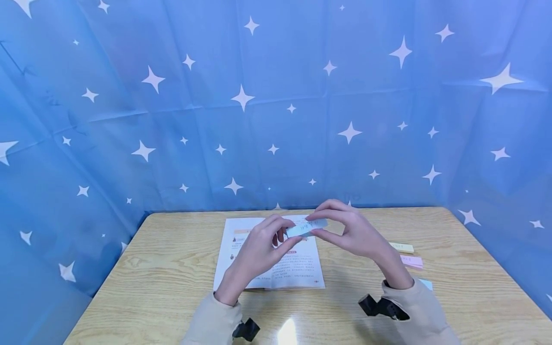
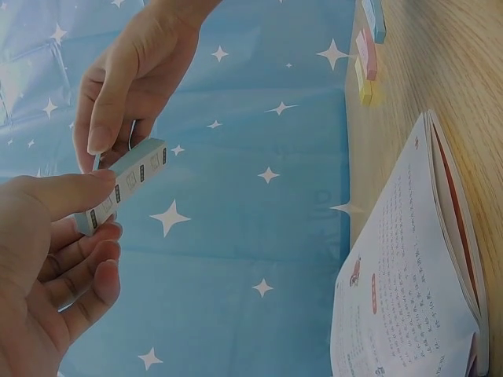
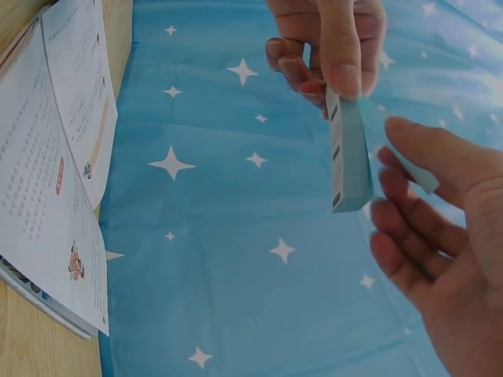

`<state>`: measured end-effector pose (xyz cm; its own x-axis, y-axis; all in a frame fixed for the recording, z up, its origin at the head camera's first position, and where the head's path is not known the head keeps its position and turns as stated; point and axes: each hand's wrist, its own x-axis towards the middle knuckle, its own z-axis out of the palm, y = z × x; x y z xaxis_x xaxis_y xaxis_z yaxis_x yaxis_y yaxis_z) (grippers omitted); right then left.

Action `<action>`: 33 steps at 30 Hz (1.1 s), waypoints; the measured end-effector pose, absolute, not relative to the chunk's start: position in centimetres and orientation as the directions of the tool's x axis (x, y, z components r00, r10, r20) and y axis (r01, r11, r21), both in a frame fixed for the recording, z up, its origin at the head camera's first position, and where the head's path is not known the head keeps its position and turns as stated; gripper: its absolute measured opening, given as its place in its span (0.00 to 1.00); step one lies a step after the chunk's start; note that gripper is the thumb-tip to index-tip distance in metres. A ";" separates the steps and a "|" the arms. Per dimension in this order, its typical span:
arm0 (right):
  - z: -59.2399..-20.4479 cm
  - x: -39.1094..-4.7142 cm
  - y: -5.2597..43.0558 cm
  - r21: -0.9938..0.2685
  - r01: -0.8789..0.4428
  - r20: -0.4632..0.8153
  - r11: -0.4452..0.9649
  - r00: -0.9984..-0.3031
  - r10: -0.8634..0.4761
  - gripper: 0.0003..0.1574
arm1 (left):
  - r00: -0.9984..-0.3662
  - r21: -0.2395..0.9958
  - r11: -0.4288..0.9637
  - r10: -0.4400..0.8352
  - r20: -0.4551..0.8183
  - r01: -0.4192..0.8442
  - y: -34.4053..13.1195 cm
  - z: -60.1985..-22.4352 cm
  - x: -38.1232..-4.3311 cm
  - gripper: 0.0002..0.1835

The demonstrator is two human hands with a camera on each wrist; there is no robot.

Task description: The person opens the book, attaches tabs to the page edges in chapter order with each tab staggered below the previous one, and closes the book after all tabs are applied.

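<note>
In the head view, both hands hold a small light-blue pad of sticky notes [image 1: 302, 228] up over an open book [image 1: 297, 270]. My left hand [image 1: 263, 239] pinches one end of the pad between thumb and fingers. Printed marks run along the narrow face of the pad [image 2: 130, 184] in the left wrist view. My right hand [image 1: 351, 230] is at the other end. Seen from the right wrist, its thumb and forefinger pinch a pale-blue sheet [image 3: 418, 173] that stands away from the block [image 3: 351, 161]. Handwriting shows on the side facing the head camera.
Right of the book, partly behind the right forearm, lie a yellow pad [image 1: 402, 247], a pink pad [image 1: 411, 261] and a blue pad [image 1: 426, 283] on the wooden table [image 1: 142, 282]. A blue star-patterned curtain [image 1: 276, 120] hangs behind the table and along its sides.
</note>
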<state>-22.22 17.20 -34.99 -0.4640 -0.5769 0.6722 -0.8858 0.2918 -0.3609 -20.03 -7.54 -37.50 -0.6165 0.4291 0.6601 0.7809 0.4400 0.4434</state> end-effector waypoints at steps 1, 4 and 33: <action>-35.0 -22.2 17.2 -0.362 -0.884 0.670 0.294 -0.467 -0.577 0.24 | -0.622 0.449 0.441 0.428 0.655 0.777 -7.6 -37.5 -20.0 0.12; -35.0 -22.3 17.3 -0.364 -0.881 0.666 0.301 -0.472 -0.577 0.24 | -0.642 0.467 0.449 0.423 0.639 0.762 -7.7 -37.5 -20.1 0.13; -34.8 -22.1 17.7 -0.407 -0.828 0.650 0.387 -0.560 -0.514 0.20 | -0.642 0.441 0.507 0.340 0.687 0.740 -10.4 -37.2 -21.2 0.10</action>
